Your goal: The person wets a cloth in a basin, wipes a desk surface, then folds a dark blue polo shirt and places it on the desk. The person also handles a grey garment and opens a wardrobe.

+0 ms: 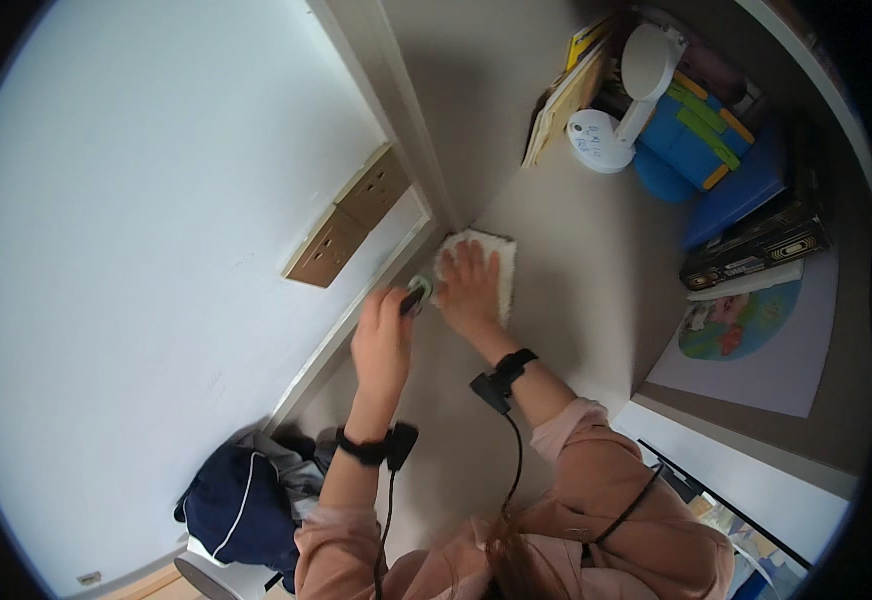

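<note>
My right hand [471, 289] lies flat on a white cloth [505, 281], fingers spread. The cloth rests on a grey-beige desk surface [541, 315], close to the corner where the side edge meets the back panel. Left of the cloth, my left hand [381, 337] grips a small dark and pale-green object [418, 291], held near the desk's left edge. My fingers hide part of it, so its exact kind cannot be told. Both wrists wear black straps with small cabled boxes.
A white lamp [602, 142] with writing on its base stands at the back right, among books [567, 97] and a blue, green and orange item [695, 135]. Wall sockets [349, 217] are at left. Dark blue clothing [237, 502] hangs over a chair at lower left.
</note>
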{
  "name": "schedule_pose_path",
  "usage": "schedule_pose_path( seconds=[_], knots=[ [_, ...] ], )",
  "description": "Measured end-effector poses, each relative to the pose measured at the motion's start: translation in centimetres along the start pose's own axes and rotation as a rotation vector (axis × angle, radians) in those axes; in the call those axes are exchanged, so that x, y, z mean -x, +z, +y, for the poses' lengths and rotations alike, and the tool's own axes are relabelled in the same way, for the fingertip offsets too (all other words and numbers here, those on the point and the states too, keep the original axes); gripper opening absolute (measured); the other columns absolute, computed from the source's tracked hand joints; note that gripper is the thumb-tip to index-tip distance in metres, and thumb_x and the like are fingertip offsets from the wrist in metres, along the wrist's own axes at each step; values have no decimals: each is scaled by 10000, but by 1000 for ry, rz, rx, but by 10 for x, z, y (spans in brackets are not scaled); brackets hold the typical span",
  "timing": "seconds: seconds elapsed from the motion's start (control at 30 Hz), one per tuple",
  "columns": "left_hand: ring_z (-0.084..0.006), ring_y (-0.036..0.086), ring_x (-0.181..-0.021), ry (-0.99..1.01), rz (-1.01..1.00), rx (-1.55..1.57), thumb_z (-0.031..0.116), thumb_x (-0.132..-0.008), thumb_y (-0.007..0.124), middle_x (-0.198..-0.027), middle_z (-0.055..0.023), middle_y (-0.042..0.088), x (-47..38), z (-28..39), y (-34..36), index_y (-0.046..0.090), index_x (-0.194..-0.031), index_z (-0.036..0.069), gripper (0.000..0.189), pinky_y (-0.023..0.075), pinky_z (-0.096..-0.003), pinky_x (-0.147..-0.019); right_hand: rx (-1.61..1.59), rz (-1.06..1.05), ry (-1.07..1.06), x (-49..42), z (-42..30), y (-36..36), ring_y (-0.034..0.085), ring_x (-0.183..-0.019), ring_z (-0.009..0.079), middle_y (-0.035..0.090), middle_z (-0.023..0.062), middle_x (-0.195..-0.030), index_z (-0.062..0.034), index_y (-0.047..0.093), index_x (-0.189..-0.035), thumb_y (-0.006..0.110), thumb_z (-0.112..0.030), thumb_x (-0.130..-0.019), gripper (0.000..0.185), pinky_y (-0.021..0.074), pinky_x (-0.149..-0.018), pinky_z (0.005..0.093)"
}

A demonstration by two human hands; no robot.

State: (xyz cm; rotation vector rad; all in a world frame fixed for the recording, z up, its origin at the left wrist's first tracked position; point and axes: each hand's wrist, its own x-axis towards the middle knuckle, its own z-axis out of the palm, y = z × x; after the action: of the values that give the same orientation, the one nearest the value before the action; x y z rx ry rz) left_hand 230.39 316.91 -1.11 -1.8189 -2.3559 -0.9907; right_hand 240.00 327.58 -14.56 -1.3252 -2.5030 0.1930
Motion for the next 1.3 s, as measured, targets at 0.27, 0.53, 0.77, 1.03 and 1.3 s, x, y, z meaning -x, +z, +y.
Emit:
schedule_pose_path(
  seconds=[0.27, 0.53, 0.77, 1.03, 1.3],
  knots=[
    [-237, 612, -877, -291, 190, 23, 14, -827, 695, -1024, -134, 593, 120, -1, -105, 566, -1061, 13, 266, 527, -297, -666, -251, -129, -694, 101, -108, -2, 382, -1314, 283, 495, 101, -1319, -61, 609, -1130, 576, -190, -810, 347, 229, -1123, 480],
    [-238, 623, -857, -401, 214, 44, 18, -831, 692, -1025, -137, 583, 167, -2, -131, 563, -1061, 5, 264, 545, -296, -646, -1262, 233, 175, 20, -49, -20, 467, -1193, 349, 518, 178, -1272, -18, 548, -1161, 493, -28, -861, 305, 363, -1034, 437],
    [-243, 624, -847, -392, 235, 50, 10, -835, 683, -1012, -148, 578, 169, -2, -135, 563, -1068, -5, 262, 556, -293, -637, -751, 290, 46, 14, -125, 3, 450, -1191, 356, 486, 167, -1300, -19, 521, -1231, 510, -52, -897, 336, 361, -1031, 455],
    [-243, 611, -874, -420, 262, 11, 7, -820, 696, -1043, -128, 591, 178, -14, -152, 573, -1078, 21, 286, 530, -284, -661, -772, -297, -775, 123, -166, -17, 415, -1223, 297, 459, 98, -1351, -94, 582, -1225, 599, -207, -831, 410, 338, -1019, 512],
    [-248, 622, -850, -514, 125, 7, 5, -823, 690, -1042, -132, 598, 191, -26, -139, 580, -1085, 22, 285, 527, -291, -661, -243, -237, -651, 72, -90, 7, 263, -1389, 264, 415, 71, -1437, -181, 590, -1256, 527, -339, -878, 415, 116, -1134, 568]
  ],
)
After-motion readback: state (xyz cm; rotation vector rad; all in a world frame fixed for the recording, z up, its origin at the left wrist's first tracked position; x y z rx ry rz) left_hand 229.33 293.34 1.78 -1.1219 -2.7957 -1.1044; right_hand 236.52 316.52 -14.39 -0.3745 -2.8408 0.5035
